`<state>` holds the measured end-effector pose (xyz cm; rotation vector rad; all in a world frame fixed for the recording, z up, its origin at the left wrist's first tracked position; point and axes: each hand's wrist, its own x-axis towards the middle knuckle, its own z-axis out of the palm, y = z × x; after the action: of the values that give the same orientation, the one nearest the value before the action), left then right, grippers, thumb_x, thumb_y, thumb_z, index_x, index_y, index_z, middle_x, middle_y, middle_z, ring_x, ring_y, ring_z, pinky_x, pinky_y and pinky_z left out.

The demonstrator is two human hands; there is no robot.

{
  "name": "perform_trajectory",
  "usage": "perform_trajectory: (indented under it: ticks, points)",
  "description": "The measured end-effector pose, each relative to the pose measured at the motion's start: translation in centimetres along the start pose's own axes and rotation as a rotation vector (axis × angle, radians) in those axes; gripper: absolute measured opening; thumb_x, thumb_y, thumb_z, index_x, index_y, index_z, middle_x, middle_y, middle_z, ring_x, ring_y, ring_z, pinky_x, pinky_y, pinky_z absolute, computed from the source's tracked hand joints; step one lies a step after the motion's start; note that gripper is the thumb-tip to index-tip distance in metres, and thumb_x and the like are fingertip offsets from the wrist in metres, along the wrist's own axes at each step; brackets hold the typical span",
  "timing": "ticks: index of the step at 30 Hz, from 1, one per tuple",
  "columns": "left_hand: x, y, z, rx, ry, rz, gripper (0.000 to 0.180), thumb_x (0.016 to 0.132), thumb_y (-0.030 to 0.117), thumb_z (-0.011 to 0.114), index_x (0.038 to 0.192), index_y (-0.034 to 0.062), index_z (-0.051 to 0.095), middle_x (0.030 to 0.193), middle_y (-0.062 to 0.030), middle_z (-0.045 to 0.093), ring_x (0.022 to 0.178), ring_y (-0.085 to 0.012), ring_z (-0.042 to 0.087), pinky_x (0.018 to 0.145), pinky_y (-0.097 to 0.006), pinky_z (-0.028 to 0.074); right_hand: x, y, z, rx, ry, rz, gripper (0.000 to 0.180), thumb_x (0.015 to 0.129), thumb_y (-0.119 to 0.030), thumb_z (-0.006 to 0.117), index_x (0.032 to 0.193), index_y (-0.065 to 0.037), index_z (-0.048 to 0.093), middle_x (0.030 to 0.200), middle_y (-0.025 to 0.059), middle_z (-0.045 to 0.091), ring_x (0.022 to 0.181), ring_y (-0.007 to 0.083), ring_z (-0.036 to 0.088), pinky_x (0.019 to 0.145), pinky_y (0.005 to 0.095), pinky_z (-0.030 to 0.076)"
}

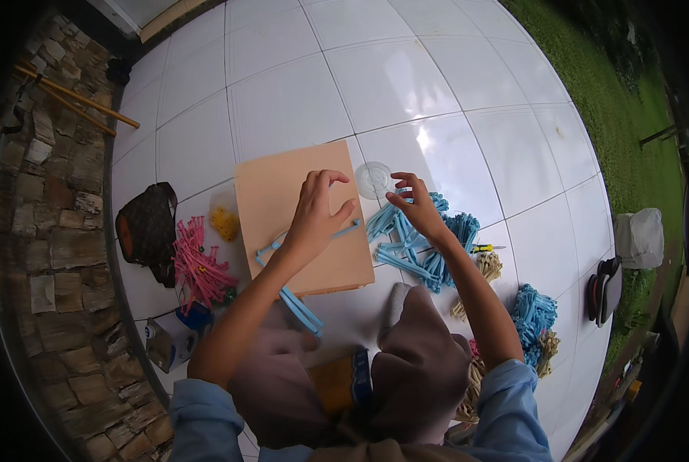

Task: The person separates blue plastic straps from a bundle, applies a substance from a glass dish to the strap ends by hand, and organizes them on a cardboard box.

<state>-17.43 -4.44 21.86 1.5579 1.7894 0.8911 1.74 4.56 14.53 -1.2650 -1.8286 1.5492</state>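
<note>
Head view: left hand and right hand both curl loosely, fingertips apart, seemingly holding nothing, with blue strips under the left wrist, across cardboard, I'd say light, bendy, smooth, best pinched near a knobbed end.

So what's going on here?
A person has both hands, apparently empty, raised over the work. The left hand is open above a brown cardboard panel, with a few blue strips on it. The right hand, also open, is near a clear round dish and the blue bundles. Pink strips lie left of the panel.
</note>
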Motion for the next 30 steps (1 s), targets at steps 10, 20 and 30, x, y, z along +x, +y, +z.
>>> perform_trajectory:
  ticks: [10,20,30]
  points:
    - [13.6,-7.6,18.6,-0.489,0.193,-1.063,0.040,0.088,0.028,0.045,0.122,0.0093,0.036,0.130,-0.0163,0.028,0.120,-0.0299,0.031,0.097,-0.042,0.032,9.1,13.2,-0.2,0.256,0.054,0.313,0.043,0.086,-0.017,0.051,0.125,-0.003,0.044,0.125,0.0115,0.048,0.109,0.0233,0.049,0.092,0.0329,0.038]
    - [15.0,-14.7,23.6,-0.293,0.299,-1.376,0.052,0.092,0.038,0.028,0.139,0.0152,0.022,0.144,-0.0036,0.014,0.127,-0.0346,0.025,0.101,-0.046,0.032,12.1,20.1,5.7,-0.271,0.186,0.120,0.054,0.076,-0.002,0.051,0.129,-0.005,0.039,0.117,0.0209,0.052,0.111,0.0365,0.040,0.097,0.0402,0.033]
    - [15.3,-16.5,24.2,-0.394,0.438,-1.409,0.053,0.092,0.044,0.024,0.138,0.0177,0.025,0.140,-0.0043,0.021,0.123,-0.0382,0.028,0.098,-0.047,0.036,13.1,19.4,4.9,0.017,0.300,0.277,0.046,0.078,-0.006,0.058,0.123,-0.005,0.050,0.113,0.0164,0.055,0.087,0.0234,0.058,0.077,0.0319,0.046]
